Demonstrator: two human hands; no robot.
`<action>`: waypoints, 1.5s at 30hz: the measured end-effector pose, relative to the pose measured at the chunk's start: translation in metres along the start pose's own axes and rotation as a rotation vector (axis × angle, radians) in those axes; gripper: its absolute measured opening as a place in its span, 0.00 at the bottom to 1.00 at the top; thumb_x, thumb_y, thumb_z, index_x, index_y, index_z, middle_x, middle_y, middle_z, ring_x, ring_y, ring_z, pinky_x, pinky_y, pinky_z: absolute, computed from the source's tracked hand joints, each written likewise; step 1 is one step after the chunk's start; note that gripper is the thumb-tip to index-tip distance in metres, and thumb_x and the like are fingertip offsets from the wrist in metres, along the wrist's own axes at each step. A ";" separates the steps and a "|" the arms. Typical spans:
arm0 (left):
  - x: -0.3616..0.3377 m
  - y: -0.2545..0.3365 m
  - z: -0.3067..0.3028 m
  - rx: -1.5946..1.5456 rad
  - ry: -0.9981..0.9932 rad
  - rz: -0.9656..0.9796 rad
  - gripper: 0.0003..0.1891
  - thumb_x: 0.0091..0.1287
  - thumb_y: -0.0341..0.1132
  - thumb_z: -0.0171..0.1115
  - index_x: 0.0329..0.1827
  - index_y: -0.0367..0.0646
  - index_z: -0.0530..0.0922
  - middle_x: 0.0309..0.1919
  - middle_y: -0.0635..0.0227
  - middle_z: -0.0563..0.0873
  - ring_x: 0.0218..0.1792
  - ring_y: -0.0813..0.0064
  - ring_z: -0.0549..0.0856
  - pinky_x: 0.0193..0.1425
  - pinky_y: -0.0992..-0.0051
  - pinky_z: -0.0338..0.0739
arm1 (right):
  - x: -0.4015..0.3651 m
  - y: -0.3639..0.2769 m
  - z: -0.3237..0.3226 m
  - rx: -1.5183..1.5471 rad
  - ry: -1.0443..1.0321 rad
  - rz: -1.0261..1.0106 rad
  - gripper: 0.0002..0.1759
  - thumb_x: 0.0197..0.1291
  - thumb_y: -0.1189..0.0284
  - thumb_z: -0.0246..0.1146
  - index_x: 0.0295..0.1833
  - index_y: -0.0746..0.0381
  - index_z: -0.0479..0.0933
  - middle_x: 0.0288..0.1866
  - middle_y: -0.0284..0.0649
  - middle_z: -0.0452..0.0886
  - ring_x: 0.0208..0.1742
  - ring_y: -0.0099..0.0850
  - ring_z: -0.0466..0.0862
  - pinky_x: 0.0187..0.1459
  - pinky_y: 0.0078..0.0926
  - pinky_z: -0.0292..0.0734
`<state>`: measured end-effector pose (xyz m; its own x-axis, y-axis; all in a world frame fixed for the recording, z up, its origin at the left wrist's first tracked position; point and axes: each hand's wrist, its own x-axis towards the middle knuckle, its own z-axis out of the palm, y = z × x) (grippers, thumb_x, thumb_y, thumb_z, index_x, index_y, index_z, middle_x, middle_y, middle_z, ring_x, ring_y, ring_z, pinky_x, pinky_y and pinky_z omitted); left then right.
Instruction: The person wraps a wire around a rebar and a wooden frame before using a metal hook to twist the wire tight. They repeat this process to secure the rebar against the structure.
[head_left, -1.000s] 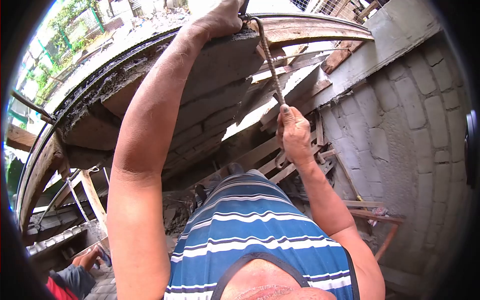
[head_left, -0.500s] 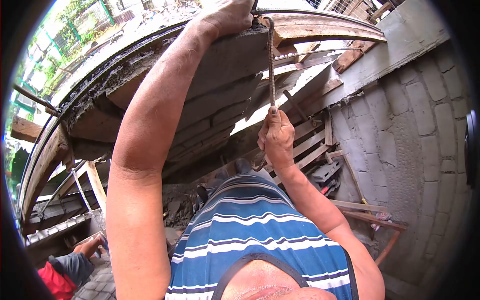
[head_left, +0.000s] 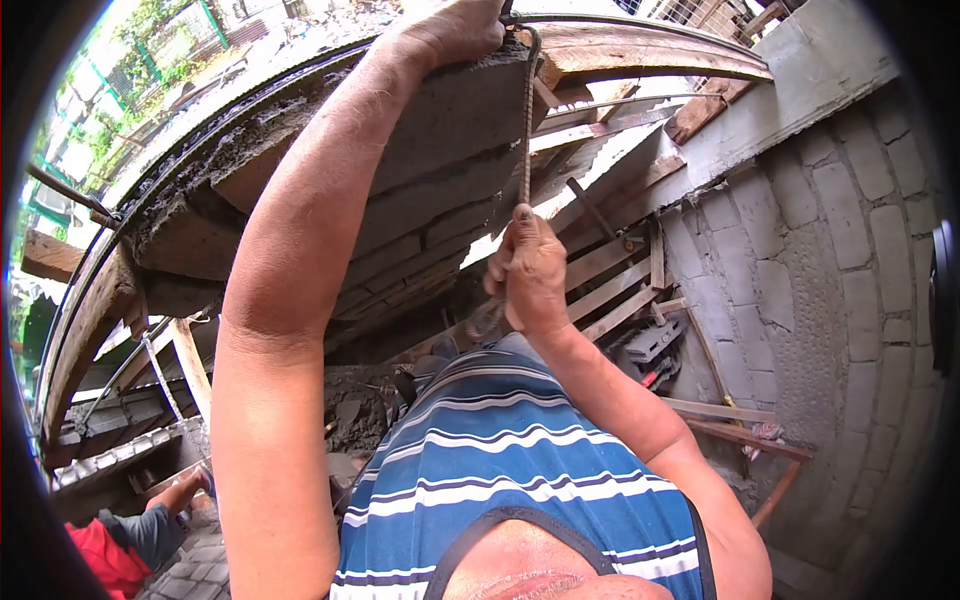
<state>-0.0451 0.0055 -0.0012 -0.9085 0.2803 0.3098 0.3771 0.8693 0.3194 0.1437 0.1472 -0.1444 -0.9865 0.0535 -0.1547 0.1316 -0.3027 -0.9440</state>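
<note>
A ribbed metal bar (head_left: 526, 130) hangs from the top edge of the block wall (head_left: 440, 130), bent over at its upper end. My right hand (head_left: 533, 270) is wrapped round its lower part, with the thumb lying along the bar. At the wall's top, beside the bend, my left hand (head_left: 465, 30) is closed near long thin bars (head_left: 290, 75); its fingertips and what they hold are hidden.
A wooden beam (head_left: 650, 50) runs right from the wall top. Stacked timber (head_left: 610, 290) lies below. On the right stands another block wall (head_left: 800, 290). A co-worker in red (head_left: 105, 555) is at the lower left.
My right hand has moved left with the bar, which now hangs closer to the wall. My left hand stays at the wall top. The co-worker has shifted slightly left.
</note>
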 end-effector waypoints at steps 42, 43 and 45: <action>-0.008 0.006 -0.020 -0.297 0.030 -0.013 0.16 0.63 0.33 0.67 0.50 0.31 0.82 0.39 0.42 0.88 0.44 0.52 0.89 0.46 0.59 0.82 | -0.033 -0.053 0.089 0.690 -0.293 0.430 0.24 0.80 0.46 0.45 0.39 0.53 0.66 0.23 0.27 0.59 0.33 0.28 0.67 0.44 0.44 0.76; -0.007 0.007 -0.021 -0.302 0.018 -0.020 0.16 0.63 0.33 0.67 0.50 0.31 0.82 0.39 0.42 0.88 0.44 0.53 0.89 0.46 0.60 0.82 | -0.033 -0.055 0.096 0.713 -0.295 0.449 0.24 0.80 0.46 0.44 0.39 0.53 0.65 0.24 0.27 0.60 0.34 0.28 0.68 0.45 0.46 0.77; -0.015 0.016 -0.030 -0.313 0.012 -0.038 0.16 0.63 0.32 0.67 0.51 0.31 0.82 0.39 0.42 0.88 0.44 0.53 0.89 0.47 0.60 0.82 | -0.026 -0.046 0.110 0.691 -0.340 0.421 0.24 0.80 0.46 0.43 0.38 0.53 0.65 0.24 0.28 0.61 0.35 0.28 0.70 0.48 0.50 0.79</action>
<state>-0.0199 0.0031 0.0259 -0.9214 0.2439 0.3025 0.3820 0.7112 0.5902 0.1522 0.0555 -0.0650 -0.8593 -0.4458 -0.2509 0.5115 -0.7477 -0.4235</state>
